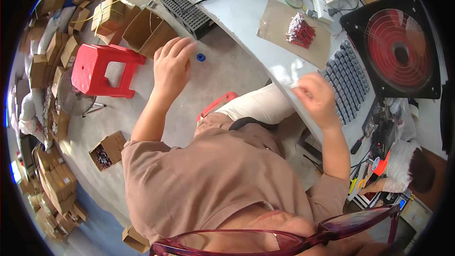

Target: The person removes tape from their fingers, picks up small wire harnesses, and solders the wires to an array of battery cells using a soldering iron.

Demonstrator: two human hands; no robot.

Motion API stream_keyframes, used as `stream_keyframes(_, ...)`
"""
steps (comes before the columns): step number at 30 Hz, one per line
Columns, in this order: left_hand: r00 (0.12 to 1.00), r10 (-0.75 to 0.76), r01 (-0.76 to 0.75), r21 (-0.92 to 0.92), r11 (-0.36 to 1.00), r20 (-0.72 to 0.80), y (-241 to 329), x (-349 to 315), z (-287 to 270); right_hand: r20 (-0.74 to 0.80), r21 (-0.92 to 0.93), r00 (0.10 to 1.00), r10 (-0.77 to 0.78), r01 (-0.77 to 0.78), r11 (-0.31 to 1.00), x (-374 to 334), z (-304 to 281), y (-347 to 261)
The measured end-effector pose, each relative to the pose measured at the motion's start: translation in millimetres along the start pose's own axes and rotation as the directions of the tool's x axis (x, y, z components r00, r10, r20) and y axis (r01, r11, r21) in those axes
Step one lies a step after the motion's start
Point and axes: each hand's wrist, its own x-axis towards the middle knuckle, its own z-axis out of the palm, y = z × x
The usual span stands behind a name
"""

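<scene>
1. Curls fingers (305, 84) of the right hand (320, 99) inward, right of centre, by a blurred white item (284, 73); cannot tell whether clamped on it.
2. Holds the left hand (169, 72) above the floor (220, 66), left of centre, with loosely bent fingers and thumb apart.
3. Has white-tipped red wires (302, 33) on a brown sheet (273, 18), worktop (237, 4), upper right.
4. Has grey block rows (348, 81) just beside the right hand.

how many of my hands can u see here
2: the left hand, raised over the floor, right of the red stool; and the right hand, at the table's edge by something white. Neither is hidden.
</scene>
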Motion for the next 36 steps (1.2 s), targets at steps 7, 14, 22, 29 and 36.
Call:
stream_keyframes(7, 0.768, 0.641, -0.313, -0.879, 0.359, -0.012, 78.0, 42.3, 5.8, 0.126, 0.003, 0.946, -0.299, 0.301, 0.954, 15.9, 12.2, -25.6)
stream_keyframes(14, 0.922, 0.254, 0.187, -0.911, 0.368, 0.292, 92.1, 24.1, 38.7, 0.014, -0.198, 0.992, -0.128, 0.128, 0.972, 13.6, 11.5, -17.1)
stream_keyframes(22, 0.936, -0.118, 0.284, -0.911, -0.299, 0.331, 113.8, 13.5, 74.7, -0.082, -0.721, 0.985, -0.154, 0.048, 0.691, 14.0, 65.7, -29.7)
stream_keyframes(29, 0.922, -0.196, 0.314, -0.941, -0.124, 0.334, 90.8, 21.2, 82.4, -0.012, -0.434, 0.999, 0.031, -0.033, 0.9, 10.0, 55.7, -30.1)
stream_keyframes(36, 0.984, 0.081, 0.169, -0.977, -0.128, 0.159, 104.4, 10.0, 67.2, -0.096, 0.102, 0.909, 0.406, -0.397, 0.912, 11.9, 38.5, -17.3)
